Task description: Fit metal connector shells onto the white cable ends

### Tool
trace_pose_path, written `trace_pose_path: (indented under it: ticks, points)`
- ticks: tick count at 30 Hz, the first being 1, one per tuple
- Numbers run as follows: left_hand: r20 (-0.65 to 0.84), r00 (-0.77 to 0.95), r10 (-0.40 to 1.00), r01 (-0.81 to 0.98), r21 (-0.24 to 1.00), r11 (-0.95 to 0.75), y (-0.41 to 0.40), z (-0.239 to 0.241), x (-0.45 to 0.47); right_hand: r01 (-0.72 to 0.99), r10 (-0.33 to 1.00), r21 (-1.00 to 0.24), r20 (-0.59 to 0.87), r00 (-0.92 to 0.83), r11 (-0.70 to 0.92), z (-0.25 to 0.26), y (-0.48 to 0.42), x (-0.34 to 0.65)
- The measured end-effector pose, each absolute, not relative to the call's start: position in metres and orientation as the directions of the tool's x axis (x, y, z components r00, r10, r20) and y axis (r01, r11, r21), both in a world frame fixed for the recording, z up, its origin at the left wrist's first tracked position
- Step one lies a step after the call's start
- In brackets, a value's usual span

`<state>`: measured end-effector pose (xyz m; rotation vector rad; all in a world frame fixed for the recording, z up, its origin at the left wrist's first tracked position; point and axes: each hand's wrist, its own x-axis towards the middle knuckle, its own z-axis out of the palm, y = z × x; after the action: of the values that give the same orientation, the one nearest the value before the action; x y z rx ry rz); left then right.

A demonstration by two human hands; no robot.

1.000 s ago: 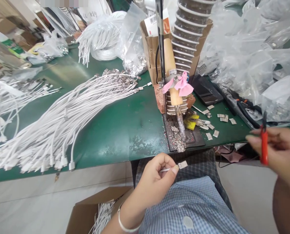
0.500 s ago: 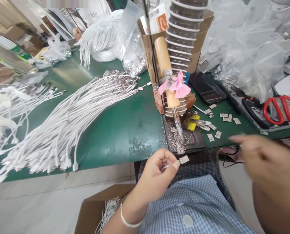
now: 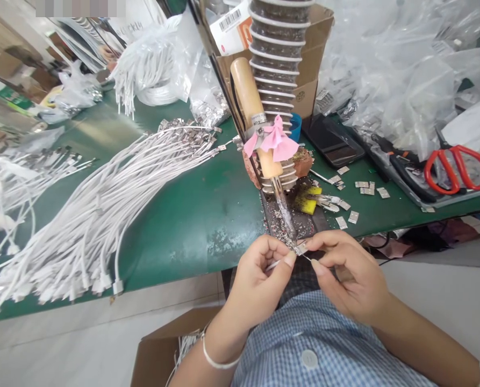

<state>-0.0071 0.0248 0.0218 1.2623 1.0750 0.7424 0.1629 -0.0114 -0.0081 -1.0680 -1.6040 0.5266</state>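
My left hand is closed around a white cable, pinching it near its end between thumb and forefinger. At that end is a small metal USB connector, just below the tip of a wooden-handled soldering iron. Whether connector and tip touch I cannot tell. My right hand comes in from the right, its forefinger at the connector's edge. From the connector a thin wire runs to the right thumb, and the curled fingers appear to hold it. Its far end is hidden.
Loose USB connectors lie right of a yellow sponge. A ribbed hose rises behind the iron. Bundled white cables cover the left. Red-handled scissors and a phone are at right. A cardboard box stands below.
My right hand has moved left from the table's right side and now meets the connector. The left hand keeps its grip on the cable. The view has shifted slightly.
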Motion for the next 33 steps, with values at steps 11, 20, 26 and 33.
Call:
trace_pose_path:
  ticks: [11,20,26,33]
  points:
    - [-0.197,0.346,0.917,0.101,0.98,0.172,0.0274,0.0232,-0.0069,0.35,0.833,-0.781,0.553,0.003,0.517,-0.0037,-0.0057,0.1605]
    - [-0.188,0.336,0.923,0.096,0.982,0.166,0.0271,0.024,-0.0067,0.364,0.828,-0.772,0.56,0.005,0.52,-0.0009,-0.007,0.1613]
    - [-0.196,0.342,0.919,0.077,0.981,0.181,0.027,0.0235,-0.0057,0.346,0.832,-0.784,0.554,0.014,0.516,-0.0047,-0.0055,0.1586]
    - [-0.195,0.339,0.92,0.069,0.981,0.182,0.0252,0.023,-0.006,0.361,0.819,-0.769,0.573,0.024,0.527,-0.0082,-0.004,0.1569]
